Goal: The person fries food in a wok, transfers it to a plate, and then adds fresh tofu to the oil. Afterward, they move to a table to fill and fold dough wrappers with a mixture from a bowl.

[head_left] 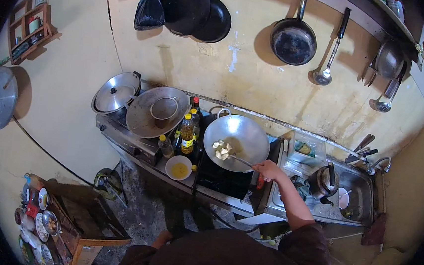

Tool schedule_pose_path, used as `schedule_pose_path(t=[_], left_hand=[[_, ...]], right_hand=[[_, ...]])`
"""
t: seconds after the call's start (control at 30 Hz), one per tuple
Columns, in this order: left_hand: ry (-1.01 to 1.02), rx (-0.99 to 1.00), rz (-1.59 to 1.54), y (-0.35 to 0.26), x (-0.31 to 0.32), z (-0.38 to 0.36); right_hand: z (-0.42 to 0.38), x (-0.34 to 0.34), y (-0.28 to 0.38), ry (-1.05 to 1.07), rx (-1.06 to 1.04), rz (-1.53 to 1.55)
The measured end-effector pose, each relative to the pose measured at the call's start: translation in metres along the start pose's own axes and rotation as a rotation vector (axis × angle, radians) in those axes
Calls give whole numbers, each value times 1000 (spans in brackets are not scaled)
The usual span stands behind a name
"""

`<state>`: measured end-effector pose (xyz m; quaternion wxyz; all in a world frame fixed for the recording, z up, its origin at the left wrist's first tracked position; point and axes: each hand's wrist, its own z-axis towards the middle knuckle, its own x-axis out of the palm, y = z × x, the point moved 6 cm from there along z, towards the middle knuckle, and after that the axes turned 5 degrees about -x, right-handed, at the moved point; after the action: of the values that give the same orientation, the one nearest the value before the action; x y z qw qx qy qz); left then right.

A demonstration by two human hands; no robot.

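Observation:
My right hand [266, 170] is closed around the handle of a metal spatula [242, 161] reaching into a wide silver wok [254, 136]. Pale white chunks [222, 150] lie at the spatula's far end and hide its head, beside a little yellowish liquid in the wok. The wok sits on a black stove [223, 180]. Down at my left side, near my body, my left hand [163, 238] shows only in part; its fingers cannot be made out. Left of the stove stand a white bowl of yellow liquid [178, 169] and an oil bottle [187, 134].
A larger wok [139, 112] with a strainer and a lidded pot [117, 92] stand left. To the right are a kettle [321, 182], a clear box [306, 149] and a sink [363, 194]. Pans hang overhead; a wooden table [62, 230] bears several dishes.

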<state>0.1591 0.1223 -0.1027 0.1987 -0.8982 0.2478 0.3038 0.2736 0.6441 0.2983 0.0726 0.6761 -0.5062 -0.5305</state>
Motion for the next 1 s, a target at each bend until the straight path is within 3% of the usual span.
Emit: schedule_pose_path(t=[0.13,0.2,0.3,0.4,0.6,0.67,0.7,0.77,0.8,0.87,0.9,0.97,1.0], left_hand=[[37,-19,31,-7,-5,3],[21,-80,30,-4,-5,4],[31,-23,-110,2,-3,4],[37,17,-200,5,-5,4],[-186,140,54,-5,-15,-2],[31,27,63,0,-5,5],[30,24,61,29,22,-28],[-901,1015,-12,-19,-26,-53],[-903,1012,-13,-16,-13,-63],[-685,387,272,-10,-12,-15],[-685,385,270,4,-7,-32],[-83,26,-63,7,-3,-4],[-87,26,-66,8,-4,-5]], right_hand=[[-48,-5,43,-18,82,6],[-54,-6,51,-223,-173,-188],[-76,-8,73,-363,-282,-366],[-87,-7,76,-418,-274,-399],[-99,2,87,-393,-129,-451],[-87,6,73,-388,-104,-504],[-76,7,62,-381,-79,-555],[-58,-1,39,-405,-61,-589],[-50,-7,28,-431,-38,-625],[-42,-19,14,-519,-3,-538],[-40,-26,13,-559,13,-549],[-36,-37,9,-597,28,-540],[-31,-37,3,-598,25,-541]])
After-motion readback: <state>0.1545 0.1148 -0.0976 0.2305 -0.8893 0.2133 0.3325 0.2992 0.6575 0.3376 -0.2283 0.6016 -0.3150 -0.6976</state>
